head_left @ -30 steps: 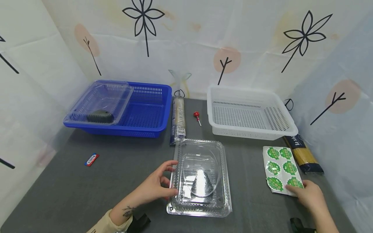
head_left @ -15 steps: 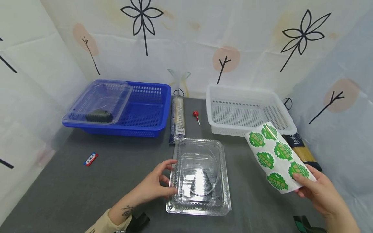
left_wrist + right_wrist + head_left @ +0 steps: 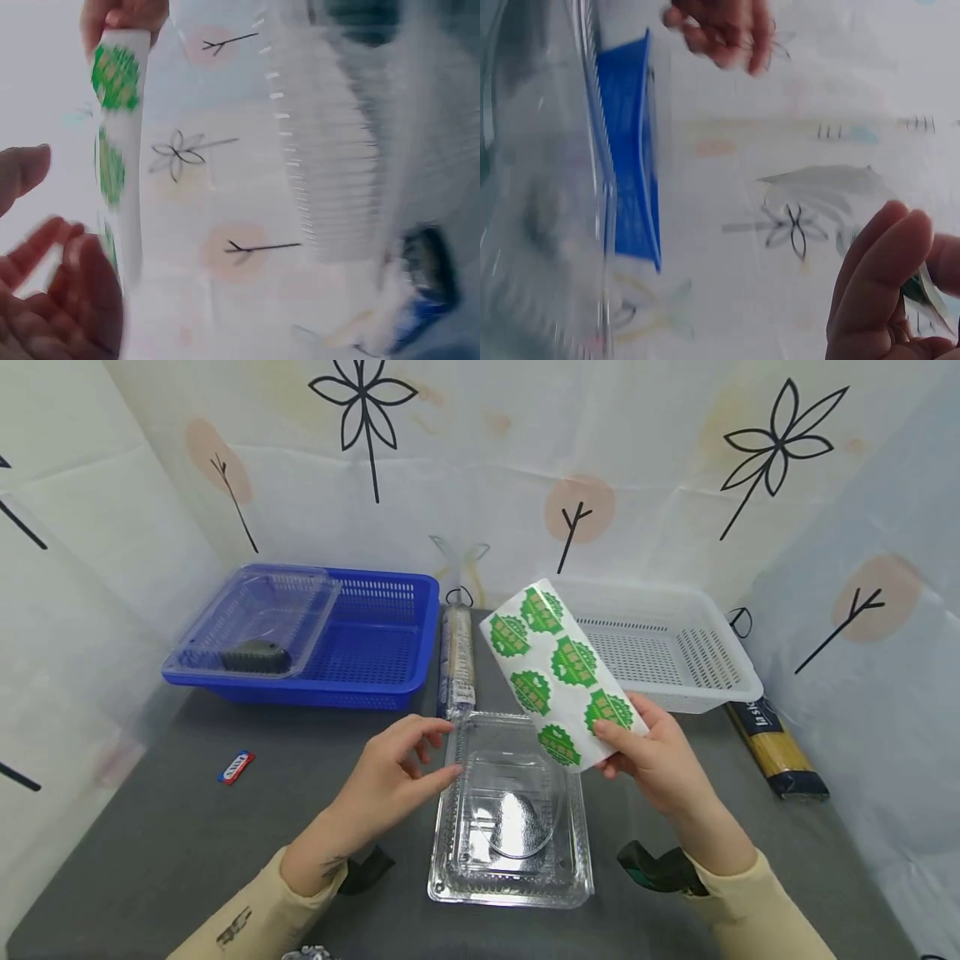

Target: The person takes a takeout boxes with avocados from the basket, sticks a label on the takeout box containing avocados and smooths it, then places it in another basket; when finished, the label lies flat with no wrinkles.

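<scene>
My right hand (image 3: pixel 648 752) pinches the lower right corner of a white sheet of round green stickers (image 3: pixel 557 672), thumb on its printed face. The sheet is raised and tilted, overlapping the far end of a clear plastic clamshell box (image 3: pixel 517 860) in the head view. My left hand (image 3: pixel 397 768) holds nothing; its fingers are loosely bent, just left of the sheet and over the box's left edge. In the left wrist view the sticker sheet (image 3: pixel 124 150) shows nearly edge-on beyond the left fingers (image 3: pixel 94 292). Through the box's clear lid a shiny silver patch shows.
At the back left is a blue basket (image 3: pixel 375 652) with a clear container (image 3: pixel 292 602) over a dark object (image 3: pixel 257 657). A white basket (image 3: pixel 697 685) stands back right, beside a pasta pack (image 3: pixel 780 752). A long pack (image 3: pixel 457 660) lies mid-back; a small red-blue packet (image 3: pixel 237 767) lies left.
My right hand has lifted the sticker sheet off the table and carried it left, over the box. My left hand has let go of the box's left edge and risen toward the sheet.
</scene>
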Demonstrator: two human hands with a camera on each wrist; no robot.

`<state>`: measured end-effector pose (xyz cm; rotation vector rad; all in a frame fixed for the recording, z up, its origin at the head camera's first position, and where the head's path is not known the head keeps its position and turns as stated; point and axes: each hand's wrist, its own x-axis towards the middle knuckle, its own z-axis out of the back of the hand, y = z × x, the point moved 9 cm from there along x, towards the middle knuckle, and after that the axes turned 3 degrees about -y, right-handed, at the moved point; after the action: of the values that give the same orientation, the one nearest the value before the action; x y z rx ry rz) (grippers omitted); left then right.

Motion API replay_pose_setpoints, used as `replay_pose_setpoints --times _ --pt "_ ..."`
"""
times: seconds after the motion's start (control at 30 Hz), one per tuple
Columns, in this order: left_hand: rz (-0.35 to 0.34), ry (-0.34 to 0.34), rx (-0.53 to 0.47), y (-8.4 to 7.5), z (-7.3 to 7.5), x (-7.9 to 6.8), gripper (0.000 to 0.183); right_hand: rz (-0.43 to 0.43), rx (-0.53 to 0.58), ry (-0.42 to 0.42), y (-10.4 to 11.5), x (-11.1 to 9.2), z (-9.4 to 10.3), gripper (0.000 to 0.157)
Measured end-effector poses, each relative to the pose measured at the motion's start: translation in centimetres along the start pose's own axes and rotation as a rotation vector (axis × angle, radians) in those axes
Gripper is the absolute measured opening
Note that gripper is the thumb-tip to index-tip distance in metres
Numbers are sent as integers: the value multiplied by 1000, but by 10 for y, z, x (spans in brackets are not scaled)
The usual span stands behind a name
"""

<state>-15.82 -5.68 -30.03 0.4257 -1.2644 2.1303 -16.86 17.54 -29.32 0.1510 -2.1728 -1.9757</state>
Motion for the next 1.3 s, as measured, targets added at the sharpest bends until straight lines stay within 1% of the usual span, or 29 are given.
replay_pose_setpoints --times 0.07,0.13,0.2,0.27,0.37,0.47,0.5,0.57,0.63,0.67,0.73,0.8,0.87,0.97,1.07,1.13,1.23,1.3 --pt "-197 -32 34 -23 0 8 33 -17 -34 12 -1 7 -15 26" --pt "-368 -59 100 -42 -4 13 31 -28 -55 32 -3 12 -29 30" --pt "-483 -91 194 -55 -8 14 31 -37 -62 59 -5 14 -42 33" --pt "-556 -116 273 -63 -12 14 32 -40 -66 84 -6 15 -52 32" --pt "-606 -151 320 -67 -13 13 24 -37 -53 109 -7 15 -62 29" --pt "-627 -191 318 -68 -12 11 11 -36 -43 114 -8 15 -65 27" --pt "-635 -204 310 -68 -11 11 10 -35 -44 110 -8 15 -65 27" --pt "-652 -221 298 -69 -10 9 13 -32 -51 99 -8 14 -63 28" --pt "-667 -222 278 -69 -11 9 15 -26 -57 82 -9 13 -57 27" --pt "-674 -220 262 -69 -11 8 15 -20 -58 72 -9 12 -53 26" --pt "-677 -209 200 -68 -10 7 14 -5 -52 41 -8 9 -42 23" --pt "-660 -193 113 -65 -9 7 12 16 -38 11 -6 4 -26 21" --pt "-613 -191 2 -60 -6 8 7 37 -24 -29 -4 -3 -4 20" --pt "-469 -196 -186 -45 1 11 3 30 -15 -107 -6 -15 37 22" --pt "-273 -208 -363 -24 6 14 8 -32 -25 -188 -15 -29 84 22" --pt "-120 -214 -435 -8 8 15 9 -98 -49 -243 -27 -41 116 22" --pt "108 -207 -474 15 7 14 8 -201 -105 -321 -47 -59 159 21" --pt "239 -194 -478 28 4 12 9 -288 -167 -356 -61 -71 182 21"
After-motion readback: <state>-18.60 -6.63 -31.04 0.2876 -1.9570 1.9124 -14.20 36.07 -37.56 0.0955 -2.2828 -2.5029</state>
